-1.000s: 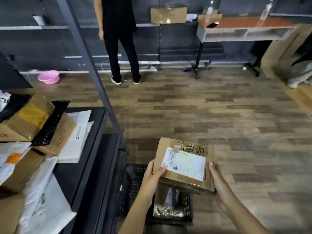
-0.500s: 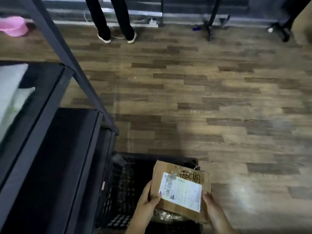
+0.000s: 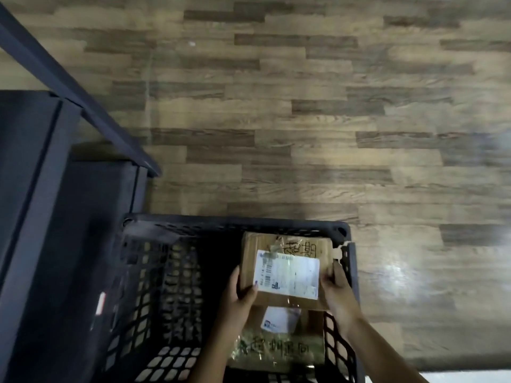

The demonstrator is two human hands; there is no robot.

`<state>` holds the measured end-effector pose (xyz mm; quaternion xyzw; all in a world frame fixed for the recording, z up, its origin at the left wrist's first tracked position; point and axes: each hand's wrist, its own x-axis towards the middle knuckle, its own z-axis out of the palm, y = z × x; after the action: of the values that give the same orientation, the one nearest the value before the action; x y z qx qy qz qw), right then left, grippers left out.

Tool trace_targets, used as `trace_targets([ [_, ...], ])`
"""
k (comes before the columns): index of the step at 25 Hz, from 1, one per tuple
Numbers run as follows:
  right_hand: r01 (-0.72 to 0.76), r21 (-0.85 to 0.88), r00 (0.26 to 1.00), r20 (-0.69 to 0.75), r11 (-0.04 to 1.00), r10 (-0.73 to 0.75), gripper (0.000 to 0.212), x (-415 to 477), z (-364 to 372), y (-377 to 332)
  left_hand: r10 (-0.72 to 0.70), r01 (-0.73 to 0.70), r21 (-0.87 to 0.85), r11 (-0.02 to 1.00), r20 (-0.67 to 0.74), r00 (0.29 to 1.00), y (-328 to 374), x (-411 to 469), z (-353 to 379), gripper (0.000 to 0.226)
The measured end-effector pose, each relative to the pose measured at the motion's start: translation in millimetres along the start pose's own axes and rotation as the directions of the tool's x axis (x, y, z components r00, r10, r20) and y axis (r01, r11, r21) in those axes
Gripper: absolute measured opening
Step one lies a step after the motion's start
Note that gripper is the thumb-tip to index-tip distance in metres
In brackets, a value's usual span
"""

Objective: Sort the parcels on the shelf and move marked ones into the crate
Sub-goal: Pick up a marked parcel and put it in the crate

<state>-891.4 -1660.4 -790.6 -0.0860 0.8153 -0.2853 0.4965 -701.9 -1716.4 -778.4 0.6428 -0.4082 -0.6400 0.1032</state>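
A cardboard parcel with a white label and black handwriting on top hangs inside the far right part of the black lattice crate. My left hand grips its left edge, thumb on top. My right hand grips its right edge. Under it lies another marked cardboard parcel with a small white label, resting in the crate.
The dark metal shelf stands at the left, its lower board beside the crate and a diagonal post crossing above. Wood-pattern floor stretches ahead and to the right of the crate.
My view has tilted down towards the floor. Both hands have lowered the parcel from above the crate down into it, over the other parcel.
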Motion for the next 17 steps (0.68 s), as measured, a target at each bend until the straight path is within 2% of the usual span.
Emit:
trace_targets([
  [4,0.05,-0.024,0.999,0.004,0.998,-0.05,0.024,4,3,-1,0.0,0.0,0.035,0.999,-0.007,1.0,5,6,2,0.063],
  [9,0.016,-0.113,0.998,0.054,0.993,-0.01,0.02,-1,-4,-17,-0.032,0.035,0.174,0.984,-0.02,0.999,-1,11,4,0.066],
  [11,-0.005,-0.128,0.995,0.102,0.992,0.018,0.028,-10,-11,-25,-0.043,0.053,0.267,0.962,-0.045,0.998,4,4,1,0.072],
  [13,0.003,-0.093,0.995,0.101,0.996,0.006,0.045,-25,-16,-37,-0.036,0.062,0.261,0.963,-0.103,0.994,18,-14,-4,0.076],
  [15,0.045,-0.204,0.994,0.106,0.978,-0.023,0.059,-51,-20,-55,-0.019,0.055,0.25,0.967,-0.143,0.99,42,-37,-19,0.075],
  [17,0.097,-0.271,0.988,0.141,0.958,-0.061,0.064,-81,-22,-75,-0.029,0.066,0.231,0.971,-0.161,0.986,82,-66,-40,0.074],
])
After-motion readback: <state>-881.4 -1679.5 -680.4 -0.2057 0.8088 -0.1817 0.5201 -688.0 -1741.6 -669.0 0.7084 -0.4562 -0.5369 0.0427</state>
